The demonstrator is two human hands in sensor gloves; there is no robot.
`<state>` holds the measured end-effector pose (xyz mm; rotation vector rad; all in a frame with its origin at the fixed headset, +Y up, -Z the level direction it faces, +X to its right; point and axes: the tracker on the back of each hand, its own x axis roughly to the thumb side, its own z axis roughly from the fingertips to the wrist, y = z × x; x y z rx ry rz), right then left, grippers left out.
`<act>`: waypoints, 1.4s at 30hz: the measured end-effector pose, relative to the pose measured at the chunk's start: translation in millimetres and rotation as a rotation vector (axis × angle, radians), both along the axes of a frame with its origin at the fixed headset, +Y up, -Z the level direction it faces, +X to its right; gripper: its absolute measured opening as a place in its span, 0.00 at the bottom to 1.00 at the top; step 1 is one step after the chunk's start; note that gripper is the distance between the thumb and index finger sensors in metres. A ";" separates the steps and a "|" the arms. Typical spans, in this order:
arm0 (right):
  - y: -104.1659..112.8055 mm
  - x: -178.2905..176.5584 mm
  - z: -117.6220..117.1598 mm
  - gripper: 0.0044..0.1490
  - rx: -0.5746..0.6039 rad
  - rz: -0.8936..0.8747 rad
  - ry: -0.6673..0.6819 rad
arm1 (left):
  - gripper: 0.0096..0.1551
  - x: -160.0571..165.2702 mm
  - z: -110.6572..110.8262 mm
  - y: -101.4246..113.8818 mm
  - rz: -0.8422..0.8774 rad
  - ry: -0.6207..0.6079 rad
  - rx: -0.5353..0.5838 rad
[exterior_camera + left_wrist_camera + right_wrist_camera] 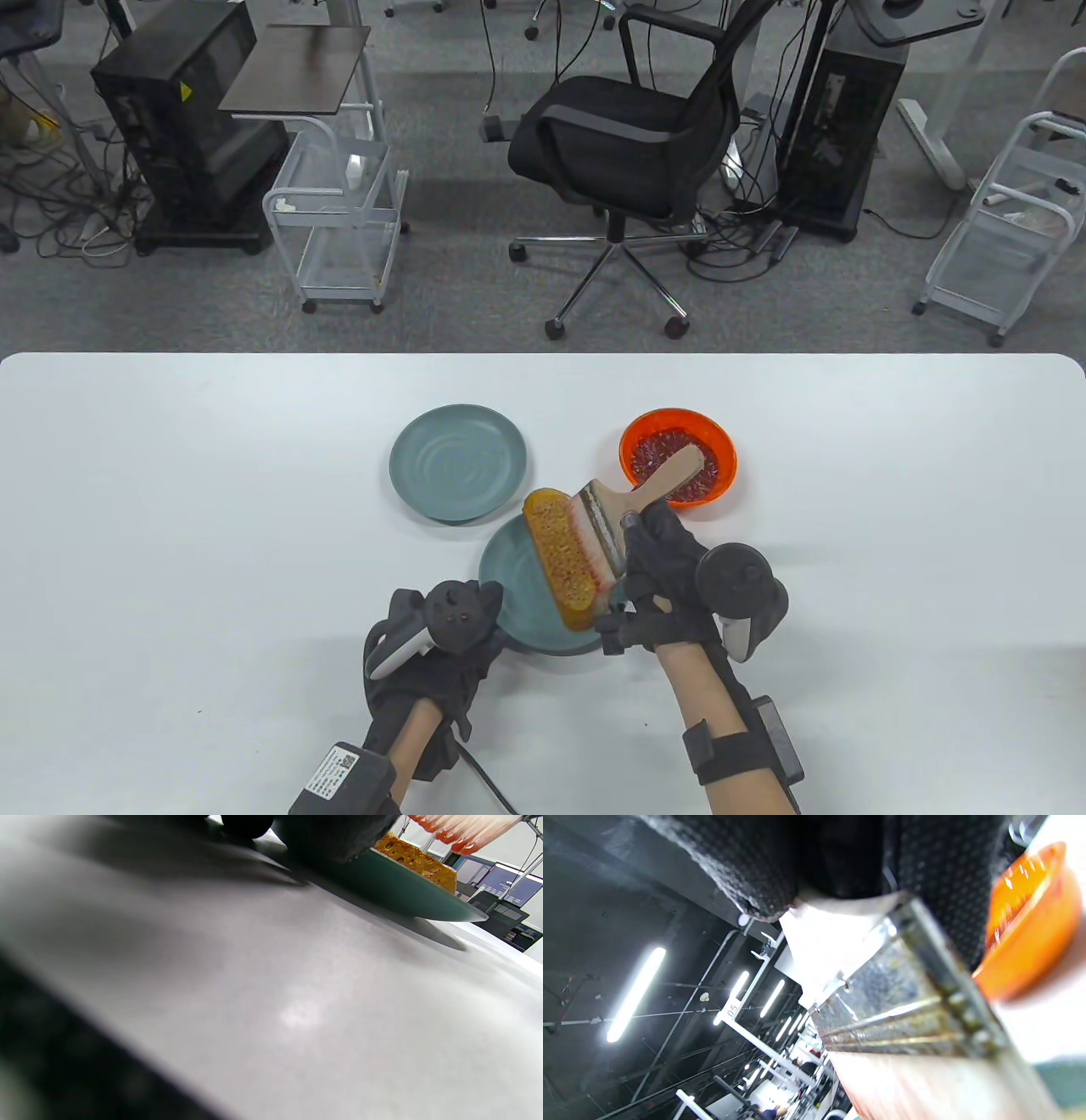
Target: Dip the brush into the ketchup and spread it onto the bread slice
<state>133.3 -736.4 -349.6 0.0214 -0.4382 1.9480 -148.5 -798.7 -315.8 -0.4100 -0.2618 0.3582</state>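
The right hand [670, 560] grips the brush [624, 509], laying its bristles on the bread slice [560, 556] to spread ketchup, while the left hand [441, 645] steadies the plate [509, 586].

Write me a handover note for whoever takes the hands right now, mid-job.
Right hand grips the brush by its wooden handle, bristles laid on the bread slice.
Left hand rests at the near-left rim of the near plate that carries the bread; whether it grips the rim is unclear.
Orange ketchup bowl stands behind and to the right; a second plate stands behind and to the left.
Done: bristles red, bread's top already reddened.
Left: finish spreading, probably re-dipping if patches remain.
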 end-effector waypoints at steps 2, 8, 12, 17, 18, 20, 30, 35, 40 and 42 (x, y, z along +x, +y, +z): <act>-8.1 -4.2 1.6 0.31 -0.046 -0.042 0.012 | 0.33 -0.1 -0.1 0.3 0.000 0.003 0.002; -5.8 11.8 -0.4 0.31 0.004 0.109 -0.066 | 0.33 -0.8 0.0 0.1 0.001 0.002 0.003; -2.6 19.5 1.9 0.31 0.047 0.070 -0.084 | 0.33 -0.9 -0.1 0.2 -0.002 0.002 0.002; -21.5 4.3 -1.0 0.31 -0.055 -0.202 0.000 | 0.33 -0.7 0.1 0.1 -0.008 0.001 0.000; -23.3 1.4 -1.6 0.31 -0.063 -0.190 0.002 | 0.33 -0.8 0.2 0.0 -0.008 0.001 0.000; -24.5 -3.4 -2.0 0.31 -0.074 -0.128 0.012 | 0.33 -1.1 0.1 0.0 -0.004 0.001 -0.002; -7.2 1.1 3.1 0.31 0.053 -0.003 -0.012 | 0.33 -0.1 0.0 -0.3 -0.007 -0.001 -0.001; -21.3 -16.1 0.5 0.31 -0.065 -0.069 0.020 | 0.33 0.1 0.3 -0.7 -0.005 -0.001 -0.004; -5.2 -2.0 2.8 0.31 0.055 0.140 -0.044 | 0.33 0.4 0.4 -0.6 -0.005 0.000 -0.004; 0.8 3.8 4.5 0.31 0.109 0.214 -0.071 | 0.33 0.4 0.4 -0.6 -0.004 0.001 -0.003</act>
